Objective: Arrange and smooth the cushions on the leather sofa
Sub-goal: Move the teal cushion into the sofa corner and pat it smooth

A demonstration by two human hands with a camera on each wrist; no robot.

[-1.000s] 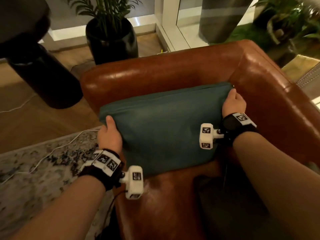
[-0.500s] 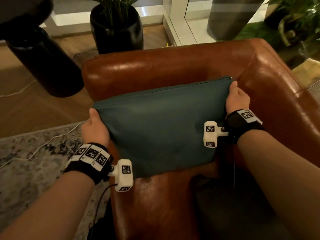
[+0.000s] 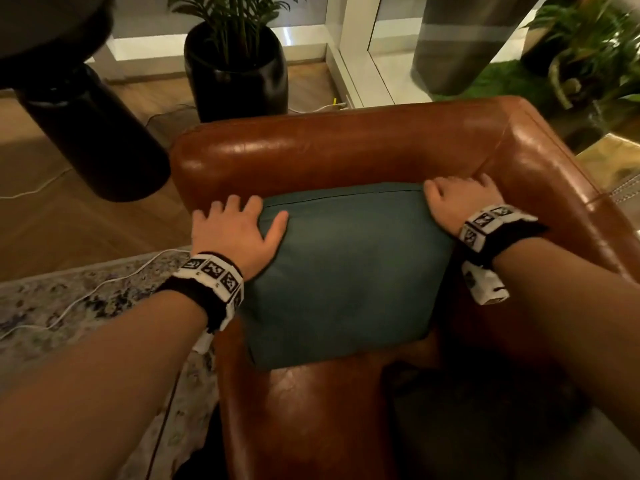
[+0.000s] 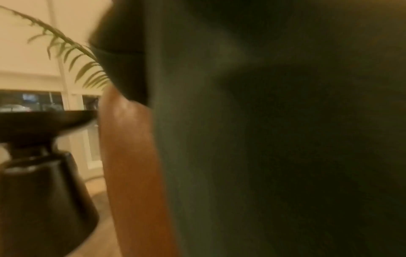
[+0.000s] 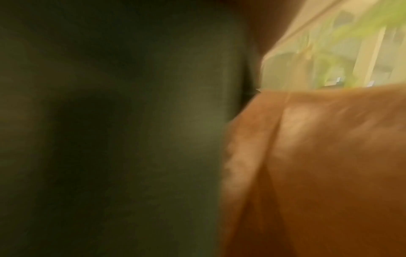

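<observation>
A teal cushion [image 3: 346,271] stands on the brown leather sofa [image 3: 346,147], its top edge leaning against the padded leather behind it. My left hand [image 3: 235,230] lies over the cushion's upper left corner, fingers spread and thumb on the front face. My right hand [image 3: 457,202] rests with spread fingers on the upper right corner, between the cushion and the leather. Both wrist views are blurred. The left wrist view shows the cushion [image 4: 263,139] beside leather [image 4: 131,173]. The right wrist view shows the cushion [image 5: 110,139] against leather [image 5: 329,173].
A black plant pot [image 3: 235,74] and a black round side table [image 3: 86,133] stand on the wooden floor behind the sofa. A patterned rug [image 3: 52,323] with a white cable [image 3: 86,296] lies to the left. Dark fabric [image 3: 485,427] covers the seat at lower right.
Both hands left the cushion's side edges and moved up onto its top corners. The cushion went back against the leather.
</observation>
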